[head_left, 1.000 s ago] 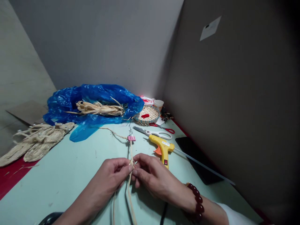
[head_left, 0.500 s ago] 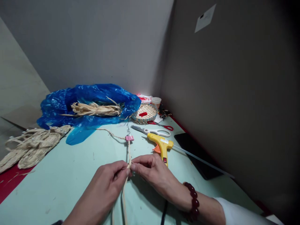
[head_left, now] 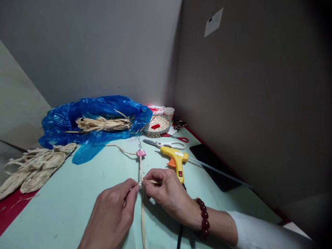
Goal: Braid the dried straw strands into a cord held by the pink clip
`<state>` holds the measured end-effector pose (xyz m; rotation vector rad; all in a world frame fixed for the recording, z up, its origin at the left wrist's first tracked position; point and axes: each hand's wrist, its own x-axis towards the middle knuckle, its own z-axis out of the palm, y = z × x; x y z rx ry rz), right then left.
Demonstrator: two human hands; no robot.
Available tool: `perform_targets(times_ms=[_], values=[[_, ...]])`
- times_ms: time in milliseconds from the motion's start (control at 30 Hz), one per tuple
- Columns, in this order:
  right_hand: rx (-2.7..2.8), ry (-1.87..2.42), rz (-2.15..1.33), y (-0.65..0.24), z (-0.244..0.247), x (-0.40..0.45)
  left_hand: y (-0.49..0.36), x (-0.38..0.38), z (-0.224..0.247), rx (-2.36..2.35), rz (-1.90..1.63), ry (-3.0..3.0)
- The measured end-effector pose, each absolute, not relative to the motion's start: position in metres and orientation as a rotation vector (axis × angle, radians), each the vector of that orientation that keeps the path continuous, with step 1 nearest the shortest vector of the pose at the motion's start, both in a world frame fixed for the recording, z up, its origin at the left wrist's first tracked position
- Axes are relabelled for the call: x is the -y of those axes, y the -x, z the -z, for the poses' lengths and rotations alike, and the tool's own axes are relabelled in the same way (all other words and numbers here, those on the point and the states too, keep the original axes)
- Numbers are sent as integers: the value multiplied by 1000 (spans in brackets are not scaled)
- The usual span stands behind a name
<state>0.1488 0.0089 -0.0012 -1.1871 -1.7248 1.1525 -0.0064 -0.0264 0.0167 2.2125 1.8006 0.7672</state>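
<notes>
1. Head view, hands: the left hand (head_left: 114, 209) and right hand (head_left: 168, 192) meet almost fingertip to fingertip over the worktop (head_left: 72, 200), each with thumb and fingers pinched on the pale straw strands at the near end of a thin braid (head_left: 141, 167).
2. Head view, braid: it runs from the fingertips toward the far side, up to a pink clip (head_left: 141, 153) on the worktop; a thin twisted cord (head_left: 123, 150) leads left from the clip. A loose strand (head_left: 143, 221) hangs toward the near edge between the hands.
3. Head view, right: a yellow glue gun (head_left: 173, 155) lies just beyond the right hand, with white-handled scissors (head_left: 167, 145) beside it and red-handled scissors (head_left: 178, 138) farther off. A flat black object (head_left: 204, 160) lies right of the gun.
4. Head view, far side: a blue plastic bag (head_left: 58, 119) holds a straw bundle (head_left: 103, 123); right of it a round woven tray (head_left: 164, 121) carries a small red object (head_left: 155, 126).
5. Head view, left: woven straw sandals (head_left: 44, 167) lie at the worktop's edge.
</notes>
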Motion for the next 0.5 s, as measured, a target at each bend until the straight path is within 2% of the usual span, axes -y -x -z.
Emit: perform_targets(times_ms=[100,300,500], values=[[1799,1178,-1070,-149,2,-7,7,31,-8,-1696,-683,-2446],[1755,1094,-1277,-153,5,-8,1,32,11,-1377,-1004,-3080],[1560,1063,-1553,-151,9,-15,-3,35,21,-1319,-761,-3333]])
